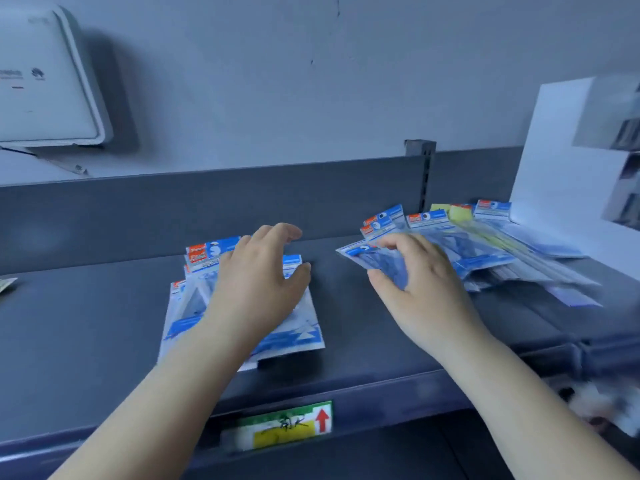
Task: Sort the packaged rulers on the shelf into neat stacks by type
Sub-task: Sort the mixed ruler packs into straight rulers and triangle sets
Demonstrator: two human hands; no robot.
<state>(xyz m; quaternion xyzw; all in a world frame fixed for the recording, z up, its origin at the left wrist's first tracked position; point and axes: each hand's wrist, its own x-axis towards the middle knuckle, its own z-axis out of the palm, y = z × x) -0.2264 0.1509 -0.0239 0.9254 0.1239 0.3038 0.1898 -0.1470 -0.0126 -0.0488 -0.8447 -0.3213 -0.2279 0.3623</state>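
Nearest, a green and yellow label with a red arrow (287, 426) sits on the dark grey metal shelf (86, 341) edge. Left hand (256, 285) rests open on the neat stack of blue-white packaged rulers (242, 306). Right hand (422, 282) pinches one blue plastic packet (374, 258) from the loose pile of ruler packets (485, 244) at the right.

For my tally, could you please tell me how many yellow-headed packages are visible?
2: yellow-headed packages and, side by side atop the right pile by the back panel; more may be buried.
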